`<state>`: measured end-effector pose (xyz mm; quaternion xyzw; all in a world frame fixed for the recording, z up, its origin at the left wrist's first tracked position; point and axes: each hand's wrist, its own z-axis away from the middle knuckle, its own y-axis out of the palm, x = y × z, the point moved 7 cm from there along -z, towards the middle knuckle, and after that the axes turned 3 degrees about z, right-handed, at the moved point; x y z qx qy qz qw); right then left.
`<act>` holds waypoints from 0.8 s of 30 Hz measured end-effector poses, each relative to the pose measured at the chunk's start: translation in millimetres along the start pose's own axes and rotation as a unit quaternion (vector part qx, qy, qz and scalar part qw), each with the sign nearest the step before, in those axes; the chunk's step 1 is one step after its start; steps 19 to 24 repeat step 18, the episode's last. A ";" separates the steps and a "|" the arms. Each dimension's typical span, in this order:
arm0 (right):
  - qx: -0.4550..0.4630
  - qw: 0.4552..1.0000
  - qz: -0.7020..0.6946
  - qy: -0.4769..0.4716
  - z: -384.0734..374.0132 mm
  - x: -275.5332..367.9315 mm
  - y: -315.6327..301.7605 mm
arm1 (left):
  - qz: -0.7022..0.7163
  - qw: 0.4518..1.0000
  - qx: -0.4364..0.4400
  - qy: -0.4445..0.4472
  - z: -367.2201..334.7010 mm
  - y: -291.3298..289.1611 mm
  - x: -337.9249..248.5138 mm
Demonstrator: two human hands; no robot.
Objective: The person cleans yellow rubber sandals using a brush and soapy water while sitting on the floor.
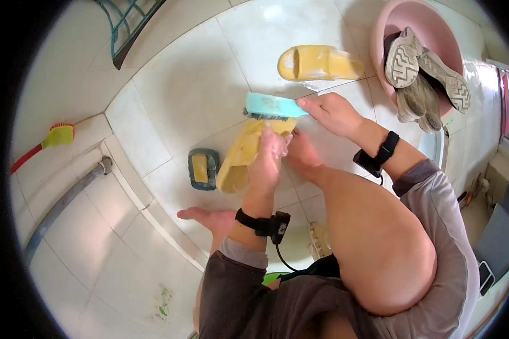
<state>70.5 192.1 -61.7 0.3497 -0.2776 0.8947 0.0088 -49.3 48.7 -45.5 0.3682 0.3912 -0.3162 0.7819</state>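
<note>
In my left hand [268, 155] is a yellow slipper [237, 152], tilted above the tiled floor, with my fingers closed around its upper part. Wet-looking white suds show on those fingers. My right hand [333, 113] grips the handle of a light-blue scrubbing brush [271, 104]. Its dark bristles face down against or just over the slipper's far end; I cannot tell whether they touch. A second yellow slipper [311, 62], streaked with white foam, lies on the floor beyond the brush. Left of the held slipper, a yellow soap bar [199, 168] sits in a dark grey-green soap dish [212, 183].
At the far right stands a pink basin [382, 34] with several dirty shoes [404, 65] in it. A grey hose [56, 209] and a red-handled, yellow-green brush [58, 135] are at the left. My bare feet [302, 152] rest near the slipper. A teal rack [124, 28] is at the far left.
</note>
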 end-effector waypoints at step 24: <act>-0.052 0.986 0.129 -0.094 7.5 15.7 -18.9 | -0.189 0.978 -0.010 0.086 -2.1 -12.8 -2.5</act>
